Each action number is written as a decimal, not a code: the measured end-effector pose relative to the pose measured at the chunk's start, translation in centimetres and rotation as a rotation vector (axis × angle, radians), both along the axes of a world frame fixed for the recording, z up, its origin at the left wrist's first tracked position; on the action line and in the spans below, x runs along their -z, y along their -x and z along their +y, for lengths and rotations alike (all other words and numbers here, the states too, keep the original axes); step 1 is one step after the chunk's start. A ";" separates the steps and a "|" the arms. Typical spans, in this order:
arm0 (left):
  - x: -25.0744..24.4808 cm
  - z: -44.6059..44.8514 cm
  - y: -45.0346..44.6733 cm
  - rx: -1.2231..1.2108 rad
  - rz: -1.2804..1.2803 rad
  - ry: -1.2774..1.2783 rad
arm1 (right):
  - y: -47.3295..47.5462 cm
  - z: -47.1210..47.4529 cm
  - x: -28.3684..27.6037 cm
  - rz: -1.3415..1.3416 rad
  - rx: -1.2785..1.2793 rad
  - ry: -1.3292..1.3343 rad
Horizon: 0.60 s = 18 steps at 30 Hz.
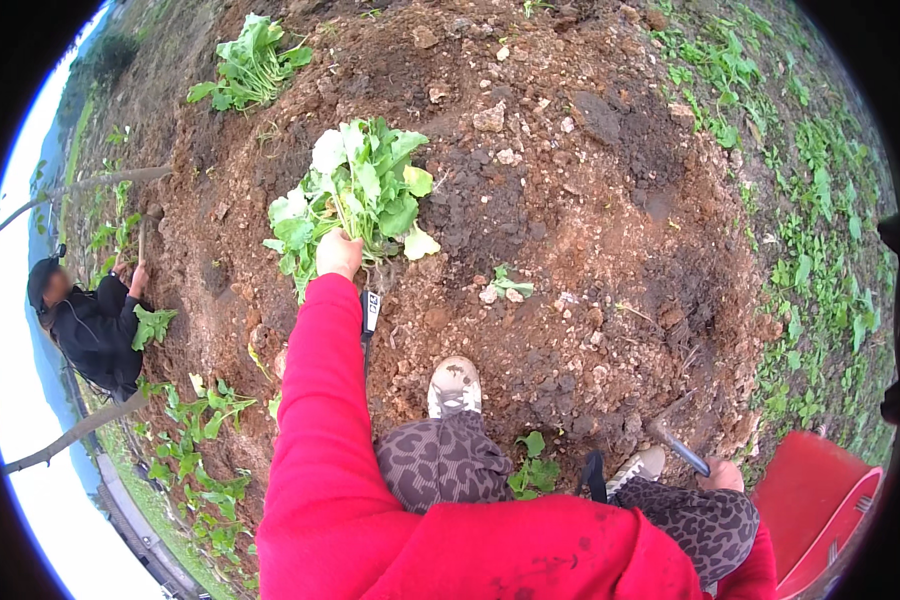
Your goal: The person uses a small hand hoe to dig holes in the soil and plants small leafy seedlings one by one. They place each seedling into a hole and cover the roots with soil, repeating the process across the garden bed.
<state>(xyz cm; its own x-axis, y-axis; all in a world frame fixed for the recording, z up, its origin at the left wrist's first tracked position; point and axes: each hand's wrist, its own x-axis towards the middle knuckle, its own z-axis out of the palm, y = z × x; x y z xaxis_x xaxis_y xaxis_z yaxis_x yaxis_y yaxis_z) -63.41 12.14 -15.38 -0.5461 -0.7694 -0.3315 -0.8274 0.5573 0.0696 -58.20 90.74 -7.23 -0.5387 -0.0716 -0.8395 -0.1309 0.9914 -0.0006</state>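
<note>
My left hand (339, 255), at the end of a red sleeve, is closed around the stems of a bunch of leafy green plants (367, 184), just above the brown soil. At the lower right my right hand (722, 475) grips the handle of a small hand tool (679, 448); its metal head lies near the soil and its exact kind is hard to make out. Another bunch of leafy greens (251, 64) rests on the soil at the upper left. A small leafy sprig (508, 285) lies between my hands.
A red plastic container (810, 502) stands at the lower right. Leafy plants (202, 480) grow at the lower left, and low weeds (810, 262) cover the right. A co-worker (94, 330) in dark clothes crouches at the left with a wooden handle, between bare branches (82, 435).
</note>
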 end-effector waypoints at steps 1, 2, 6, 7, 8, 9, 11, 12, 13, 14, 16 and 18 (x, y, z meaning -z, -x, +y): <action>-0.1 0.1 -0.3 -0.010 0.024 0.017 | -0.1 -0.1 -0.3 0.015 0.020 -0.042; -0.1 0.3 -0.7 -0.029 0.038 0.025 | -0.2 -0.1 -0.8 0.043 0.031 -0.042; 0.6 1.1 -1.9 -0.066 0.126 0.195 | 0.1 0.5 -2.8 0.152 0.138 -0.002; 0.9 1.2 -2.2 -0.049 0.142 0.251 | 0.3 0.8 -3.4 0.181 0.202 0.131; 1.1 1.2 -2.3 0.007 0.195 0.306 | 0.4 0.9 -3.7 0.253 0.167 0.147; 1.3 1.0 -2.1 0.051 0.194 0.367 | 0.7 1.0 -4.0 0.242 0.191 0.190; 1.5 0.3 -1.7 0.114 0.244 0.163 | 1.2 1.1 -3.7 0.224 0.339 0.200; 1.6 0.0 -1.4 0.191 0.239 0.168 | 1.5 1.1 -3.3 0.204 0.486 0.204; 1.6 -0.3 -1.2 0.205 0.192 0.159 | 1.7 1.2 -3.0 0.287 0.456 0.240; 1.5 -0.8 -0.9 0.263 0.152 0.174 | 1.9 1.2 -2.5 0.292 0.587 0.220; 1.5 -1.7 -0.8 0.286 0.057 0.195 | 2.1 1.2 -1.8 0.387 0.540 0.258; 1.5 -2.7 -1.2 0.300 0.019 0.242 | 2.1 1.1 -1.1 0.353 0.701 0.381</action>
